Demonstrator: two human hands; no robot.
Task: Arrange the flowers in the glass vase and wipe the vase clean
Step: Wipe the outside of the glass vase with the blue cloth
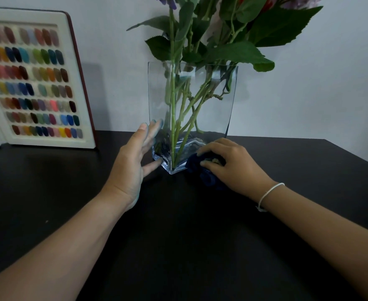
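The vase [191, 109] stands on the black counter [178, 235] with the flowers [200, 40] in it. A blue cloth [202, 170] is gripped by the right hand [233, 166] and pressed low on the glass. The left hand [135, 157] is laid flat, fingers straight, against the vase's left side.

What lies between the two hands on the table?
In the head view, the glass vase's base corner sits between the left hand and right hand.

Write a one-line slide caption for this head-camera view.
Left hand steadies the flower-filled glass vase while the right hand presses a dark blue cloth against its base.
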